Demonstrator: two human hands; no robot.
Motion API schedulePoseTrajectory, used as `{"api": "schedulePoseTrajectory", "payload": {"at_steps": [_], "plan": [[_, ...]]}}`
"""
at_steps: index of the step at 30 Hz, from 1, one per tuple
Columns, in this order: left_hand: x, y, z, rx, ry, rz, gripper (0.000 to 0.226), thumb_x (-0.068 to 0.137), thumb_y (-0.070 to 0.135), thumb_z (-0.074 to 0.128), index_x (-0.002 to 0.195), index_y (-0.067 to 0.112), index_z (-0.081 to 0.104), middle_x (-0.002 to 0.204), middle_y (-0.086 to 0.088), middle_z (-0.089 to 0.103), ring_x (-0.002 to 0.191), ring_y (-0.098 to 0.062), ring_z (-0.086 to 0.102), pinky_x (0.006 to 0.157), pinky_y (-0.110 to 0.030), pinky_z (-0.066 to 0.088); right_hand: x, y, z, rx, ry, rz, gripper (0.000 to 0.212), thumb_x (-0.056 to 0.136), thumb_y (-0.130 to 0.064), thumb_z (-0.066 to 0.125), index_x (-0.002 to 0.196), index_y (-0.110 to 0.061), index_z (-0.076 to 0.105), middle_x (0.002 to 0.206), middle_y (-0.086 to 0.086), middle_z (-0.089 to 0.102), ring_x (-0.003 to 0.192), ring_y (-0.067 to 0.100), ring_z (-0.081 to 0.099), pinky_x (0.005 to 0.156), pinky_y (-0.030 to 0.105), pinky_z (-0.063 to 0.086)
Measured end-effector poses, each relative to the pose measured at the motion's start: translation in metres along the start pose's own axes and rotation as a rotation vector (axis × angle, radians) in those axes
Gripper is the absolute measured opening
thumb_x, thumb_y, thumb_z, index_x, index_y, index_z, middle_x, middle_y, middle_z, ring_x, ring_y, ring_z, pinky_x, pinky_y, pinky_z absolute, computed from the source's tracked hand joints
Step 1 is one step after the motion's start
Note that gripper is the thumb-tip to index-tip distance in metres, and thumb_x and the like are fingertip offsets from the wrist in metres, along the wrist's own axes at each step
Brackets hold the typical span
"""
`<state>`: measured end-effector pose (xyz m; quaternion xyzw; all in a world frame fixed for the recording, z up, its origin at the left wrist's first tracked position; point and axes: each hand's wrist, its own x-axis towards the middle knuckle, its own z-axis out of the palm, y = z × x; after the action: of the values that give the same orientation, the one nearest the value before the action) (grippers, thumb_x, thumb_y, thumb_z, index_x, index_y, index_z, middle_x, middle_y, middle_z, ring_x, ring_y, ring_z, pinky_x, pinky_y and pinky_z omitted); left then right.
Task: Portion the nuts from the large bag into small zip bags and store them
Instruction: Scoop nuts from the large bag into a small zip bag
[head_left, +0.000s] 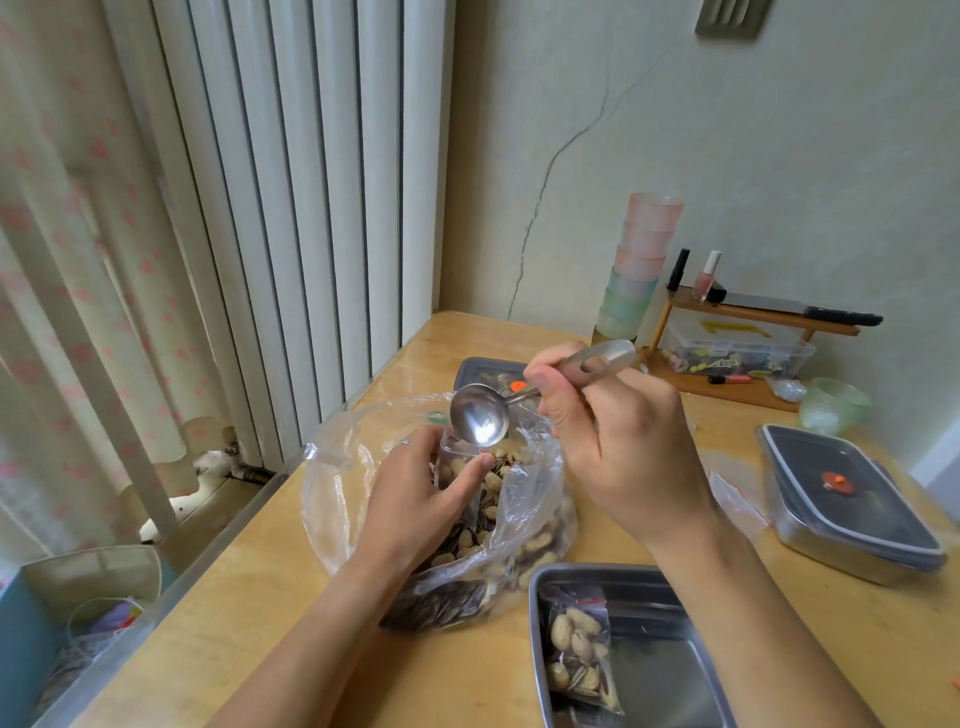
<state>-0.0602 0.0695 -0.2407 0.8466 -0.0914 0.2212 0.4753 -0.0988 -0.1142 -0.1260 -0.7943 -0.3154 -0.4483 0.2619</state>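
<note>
now the scoop (478, 415) looks empty, tilted just above the large bag (337, 467). the right hand (618, 441) is clamped on its handle. the left hand (415, 483) grips the small zip bag (457, 462) upright inside the large bag's mouth. best to hold that small mouth wide under the bowl, so strays fall back into the large bag.

No readable text or labels anywhere.
</note>
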Motion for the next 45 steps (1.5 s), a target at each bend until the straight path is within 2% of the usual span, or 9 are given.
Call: {"api": "schedulePoseTrajectory", "payload": {"at_steps": [7, 13, 18, 23, 25, 32, 36, 40, 45], "plan": [[-0.001, 0.0, -0.001, 0.019, -0.026, -0.001, 0.05, 0.086, 0.074, 0.057, 0.101, 0.026, 0.059, 0.08, 0.011, 0.064, 0.076, -0.006, 0.061, 0.068, -0.042, 0.055, 0.0, -0.001, -0.002, 0.03, -0.009, 0.117, 0.032, 0.107, -0.025, 0.049, 0.096, -0.004, 0.072, 0.068, 0.002, 0.066, 0.056, 0.014, 0.061, 0.055, 0.031, 0.048], [-0.006, 0.005, -0.004, -0.115, -0.106, -0.077, 0.034, 0.097, 0.06, 0.052, 0.106, 0.028, 0.045, 0.089, 0.006, 0.073, 0.084, -0.006, 0.07, 0.073, -0.036, 0.058, -0.001, 0.005, -0.003, -0.106, 0.099, 0.27, 0.037, 0.109, -0.022, 0.049, 0.087, -0.004, 0.072, 0.065, -0.001, 0.066, 0.058, 0.014, 0.063, 0.061, 0.027, 0.046], [-0.004, 0.012, -0.016, -0.171, 0.043, -0.165, 0.03, 0.101, 0.051, 0.054, 0.1, 0.022, 0.045, 0.078, -0.005, 0.068, 0.067, -0.016, 0.063, 0.065, -0.038, 0.053, -0.005, 0.011, 0.003, -0.147, -0.121, 0.468, 0.04, 0.109, -0.028, 0.046, 0.083, -0.008, 0.071, 0.067, -0.001, 0.066, 0.063, 0.02, 0.065, 0.069, 0.034, 0.048], [0.003, 0.014, -0.018, -0.043, 0.091, -0.217, 0.031, 0.091, 0.026, 0.074, 0.099, 0.006, 0.052, 0.079, 0.004, 0.049, 0.068, -0.007, 0.047, 0.062, -0.01, 0.042, -0.008, 0.009, 0.009, -0.244, -0.284, 0.474, 0.04, 0.11, -0.025, 0.044, 0.073, -0.017, 0.056, 0.06, -0.006, 0.05, 0.053, 0.004, 0.044, 0.056, 0.012, 0.039], [0.004, 0.01, -0.016, -0.001, 0.057, -0.253, 0.025, 0.092, 0.011, 0.072, 0.1, 0.001, 0.05, 0.078, 0.005, 0.046, 0.068, -0.014, 0.046, 0.06, -0.006, 0.042, -0.009, 0.008, 0.011, -0.238, -0.32, 0.444, 0.037, 0.111, -0.025, 0.043, 0.083, -0.012, 0.064, 0.064, -0.004, 0.053, 0.055, 0.006, 0.047, 0.059, 0.016, 0.039], [0.0, -0.01, -0.014, 0.359, 0.109, -0.327, 0.032, 0.089, 0.039, 0.067, 0.099, 0.017, 0.047, 0.09, -0.001, 0.052, 0.088, -0.025, 0.046, 0.071, -0.038, 0.037, -0.014, 0.011, 0.018, -0.113, -0.371, 0.432, 0.037, 0.11, -0.027, 0.041, 0.095, -0.009, 0.069, 0.075, 0.003, 0.067, 0.074, 0.017, 0.071, 0.069, 0.031, 0.053], [0.002, -0.014, -0.012, 0.375, 0.108, -0.295, 0.03, 0.091, 0.039, 0.067, 0.096, 0.02, 0.044, 0.085, 0.0, 0.059, 0.081, -0.024, 0.053, 0.065, -0.038, 0.042, -0.014, 0.008, 0.023, -0.149, -0.401, 0.383, 0.041, 0.106, -0.037, 0.033, 0.104, -0.016, 0.068, 0.078, 0.004, 0.064, 0.073, 0.021, 0.065, 0.069, 0.035, 0.051], [0.001, -0.012, -0.014, 0.249, 0.15, -0.316, 0.021, 0.09, 0.026, 0.067, 0.092, 0.02, 0.046, 0.081, 0.005, 0.056, 0.073, -0.021, 0.052, 0.063, -0.038, 0.037, -0.016, 0.009, 0.022, -0.173, -0.383, 0.367, 0.026, 0.108, -0.03, 0.045, 0.103, -0.017, 0.068, 0.071, -0.001, 0.052, 0.065, 0.02, 0.053, 0.06, 0.029, 0.038], [0.0, -0.003, -0.013, 0.1, 0.208, -0.273, 0.023, 0.094, 0.032, 0.067, 0.096, 0.022, 0.046, 0.086, 0.008, 0.052, 0.076, 0.002, 0.047, 0.066, -0.037, 0.035, -0.015, 0.006, 0.022, -0.225, -0.432, 0.42, 0.04, 0.108, -0.035, 0.03, 0.096, -0.014, 0.062, 0.068, -0.003, 0.051, 0.065, 0.019, 0.056, 0.061, 0.032, 0.044]]}}
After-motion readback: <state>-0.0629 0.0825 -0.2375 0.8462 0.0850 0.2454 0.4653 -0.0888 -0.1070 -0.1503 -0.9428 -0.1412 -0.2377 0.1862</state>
